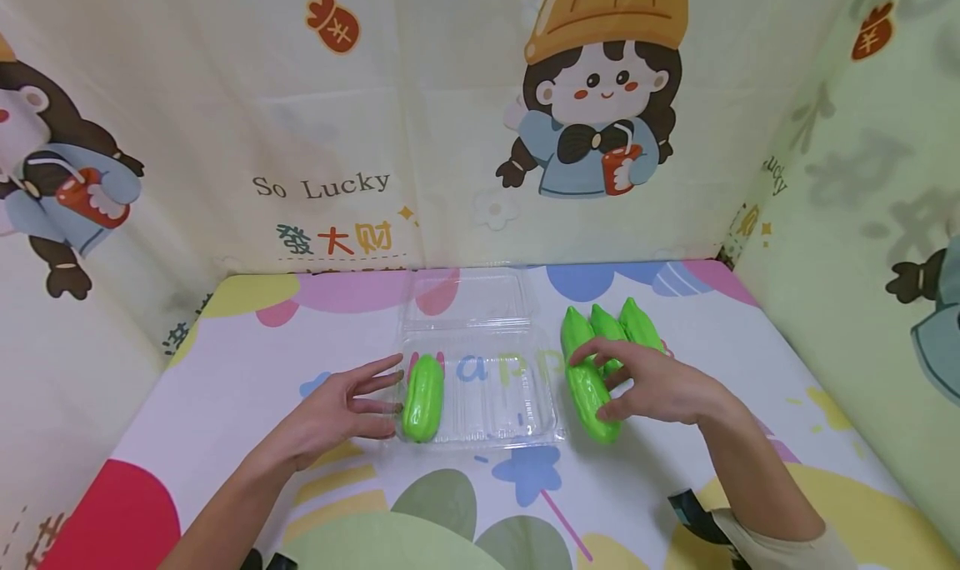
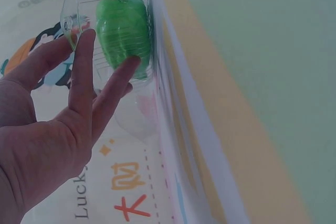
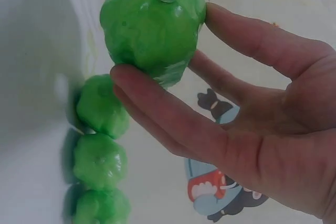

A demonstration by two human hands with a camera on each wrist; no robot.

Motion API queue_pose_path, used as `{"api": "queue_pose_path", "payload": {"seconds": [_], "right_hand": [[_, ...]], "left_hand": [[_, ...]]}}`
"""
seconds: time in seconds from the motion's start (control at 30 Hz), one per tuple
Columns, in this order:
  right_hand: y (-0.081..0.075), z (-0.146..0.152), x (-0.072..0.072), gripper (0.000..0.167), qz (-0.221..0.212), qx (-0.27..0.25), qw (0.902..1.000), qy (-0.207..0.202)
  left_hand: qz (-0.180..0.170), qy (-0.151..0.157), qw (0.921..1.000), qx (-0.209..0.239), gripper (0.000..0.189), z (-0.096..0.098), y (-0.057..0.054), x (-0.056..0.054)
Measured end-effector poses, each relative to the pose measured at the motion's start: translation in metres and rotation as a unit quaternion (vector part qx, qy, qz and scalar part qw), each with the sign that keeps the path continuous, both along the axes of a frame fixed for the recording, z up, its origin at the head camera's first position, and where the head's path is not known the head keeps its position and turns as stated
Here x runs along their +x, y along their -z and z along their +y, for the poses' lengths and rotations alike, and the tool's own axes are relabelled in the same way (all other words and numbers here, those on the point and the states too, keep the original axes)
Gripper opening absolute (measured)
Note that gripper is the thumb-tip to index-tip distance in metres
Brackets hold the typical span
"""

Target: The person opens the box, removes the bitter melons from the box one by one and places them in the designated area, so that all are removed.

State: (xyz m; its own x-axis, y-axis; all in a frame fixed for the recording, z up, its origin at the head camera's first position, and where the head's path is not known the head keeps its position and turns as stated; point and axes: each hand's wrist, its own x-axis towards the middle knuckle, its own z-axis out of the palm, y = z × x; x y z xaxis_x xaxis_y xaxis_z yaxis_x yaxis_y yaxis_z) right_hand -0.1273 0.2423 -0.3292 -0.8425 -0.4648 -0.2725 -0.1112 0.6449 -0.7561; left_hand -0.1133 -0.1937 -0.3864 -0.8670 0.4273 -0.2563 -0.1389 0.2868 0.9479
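My right hand (image 1: 648, 378) grips a green toy cucumber (image 1: 591, 399), thumb on one side and fingers on the other. In the right wrist view this cucumber (image 3: 152, 24) is raised off the table. Three more green cucumbers (image 1: 641, 324) lie side by side behind it. A clear plastic clamshell box (image 1: 495, 437) stands with its lid (image 1: 465, 299) laid back. Inside, along its left side, lies one cucumber (image 1: 423, 399). My left hand (image 1: 341, 407) is at the box's left wall, fingers extended; in the left wrist view its fingertips (image 2: 134, 64) touch the clear wall.
A white cloth with colourful prints covers the table (image 1: 247, 403). Printed curtains (image 1: 450, 120) close off the back and both sides. Dark straps (image 1: 697, 516) show near the right forearm.
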Motion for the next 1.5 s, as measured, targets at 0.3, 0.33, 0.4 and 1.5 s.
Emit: {"api": "queue_pose_path", "payload": {"seconds": [0.3, 0.33, 0.4, 1.5], "right_hand": [[0.008, -0.003, 0.0, 0.057, -0.036, 0.011, 0.9983, -0.045], [0.008, -0.003, 0.0, 0.057, -0.039, 0.013, 0.9979, -0.049], [0.01, -0.003, 0.0, 0.055, -0.043, 0.016, 0.9975, -0.054], [0.016, -0.012, 0.004, 0.056, -0.034, 0.044, 0.9976, -0.041]], "left_hand": [[0.002, 0.002, 1.0, -0.001, 0.09, -0.001, 0.001, 0.0], [0.002, 0.002, 1.0, -0.001, 0.09, -0.001, 0.0, 0.0], [0.001, 0.001, 1.0, -0.003, 0.09, -0.001, 0.0, 0.0], [0.005, 0.008, 0.9999, 0.002, 0.089, -0.002, 0.001, 0.0]]}}
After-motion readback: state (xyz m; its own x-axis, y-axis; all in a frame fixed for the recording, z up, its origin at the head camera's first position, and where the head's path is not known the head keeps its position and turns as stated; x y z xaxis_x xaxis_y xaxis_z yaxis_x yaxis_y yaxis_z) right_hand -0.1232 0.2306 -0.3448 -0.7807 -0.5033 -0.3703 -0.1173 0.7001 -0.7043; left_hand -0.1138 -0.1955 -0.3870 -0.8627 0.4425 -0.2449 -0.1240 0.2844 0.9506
